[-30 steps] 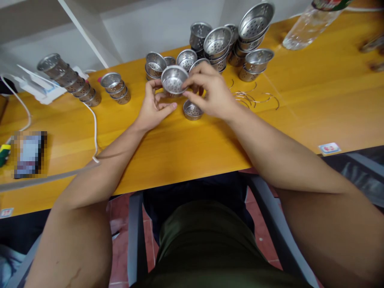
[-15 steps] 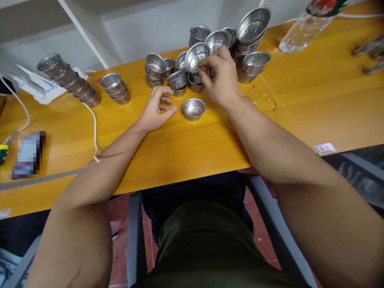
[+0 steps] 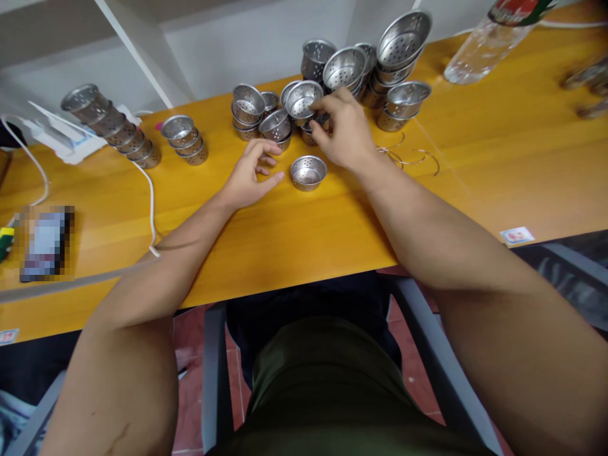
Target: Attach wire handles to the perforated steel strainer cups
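My right hand (image 3: 346, 132) reaches into a cluster of perforated metal cups (image 3: 354, 66) at the back of the yellow table (image 3: 294, 234). Its fingertips pinch the rim of one tilted perforated cup (image 3: 302, 99), which sits on top of other cups. My left hand (image 3: 247, 175) rests on the table with its fingers loosely spread and nothing in it. A single cup (image 3: 308, 172) stands upright on the table between my two hands, just right of my left fingertips.
A long nested row of cups (image 3: 111, 124) lies at the left, with a short stack (image 3: 184, 136) beside it. Thin wire rings (image 3: 412, 158) lie right of my right hand. A clear bottle (image 3: 482, 43) lies at the back right. A white cable (image 3: 151, 202) crosses the left side.
My right hand carried the cup from in front of me back to the cluster and lowered it onto other cups. My left hand let go and settled on the table.
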Demonstrator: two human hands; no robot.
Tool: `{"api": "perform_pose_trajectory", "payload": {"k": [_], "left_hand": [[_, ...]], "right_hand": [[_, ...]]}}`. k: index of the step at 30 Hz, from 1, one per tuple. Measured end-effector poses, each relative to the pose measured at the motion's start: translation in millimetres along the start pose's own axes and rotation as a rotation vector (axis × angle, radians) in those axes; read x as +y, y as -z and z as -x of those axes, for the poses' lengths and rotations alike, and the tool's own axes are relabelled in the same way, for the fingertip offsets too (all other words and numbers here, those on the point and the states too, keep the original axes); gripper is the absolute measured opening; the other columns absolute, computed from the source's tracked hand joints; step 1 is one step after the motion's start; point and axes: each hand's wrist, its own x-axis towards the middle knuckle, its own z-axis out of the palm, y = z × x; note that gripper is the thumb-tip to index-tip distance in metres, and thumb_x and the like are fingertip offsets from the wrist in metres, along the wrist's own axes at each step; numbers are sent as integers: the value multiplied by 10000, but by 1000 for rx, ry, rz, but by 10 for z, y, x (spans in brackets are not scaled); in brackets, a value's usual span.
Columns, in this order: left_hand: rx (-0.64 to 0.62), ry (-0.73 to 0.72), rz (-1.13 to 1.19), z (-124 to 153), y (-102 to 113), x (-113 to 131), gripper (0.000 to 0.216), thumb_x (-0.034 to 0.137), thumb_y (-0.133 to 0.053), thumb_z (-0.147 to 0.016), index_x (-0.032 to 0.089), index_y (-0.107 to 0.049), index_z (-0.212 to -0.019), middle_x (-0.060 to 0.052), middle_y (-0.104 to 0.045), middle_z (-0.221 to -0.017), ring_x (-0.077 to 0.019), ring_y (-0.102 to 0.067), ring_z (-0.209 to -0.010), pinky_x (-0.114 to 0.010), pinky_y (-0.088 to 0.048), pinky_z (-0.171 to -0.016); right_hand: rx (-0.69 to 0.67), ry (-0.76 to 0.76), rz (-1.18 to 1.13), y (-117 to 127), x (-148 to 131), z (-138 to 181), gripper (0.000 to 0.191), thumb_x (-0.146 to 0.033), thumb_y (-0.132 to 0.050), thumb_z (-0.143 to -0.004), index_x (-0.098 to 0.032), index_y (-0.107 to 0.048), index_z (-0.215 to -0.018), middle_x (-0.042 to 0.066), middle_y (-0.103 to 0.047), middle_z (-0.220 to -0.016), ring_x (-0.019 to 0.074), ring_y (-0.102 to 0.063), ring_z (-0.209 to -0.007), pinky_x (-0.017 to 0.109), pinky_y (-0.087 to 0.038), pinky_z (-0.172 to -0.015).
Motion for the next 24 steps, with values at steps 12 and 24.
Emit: {"api": "perform_pose_trajectory", "payload": {"k": [12,24], "left_hand": [[-364,-94,-128,5,52,481,1047,1091,-662,-1140,310,-694,-1837,-184,-385,-2118,-479,-389,-2014,-738,-415,-1675],[-248,28,-220,8,116,317,501,579,-1082,-981,262,-765,-1204,-158,-830,-1631,-461,-793,-1622,-680,-618,-1466]], "right_hand": [[-31,-88,467,695,-801,-211,238,-14,-782,-1110,-156,-946,-1209,168,-902,-1176,351,-873,-1147,492,-665,-1047],[-917,-696,842,1193,-586,-346,197,36,-1045,-967,-138,-955,-993,-28,-784,-725,142,-627,-642,343,-478,-765]]}}
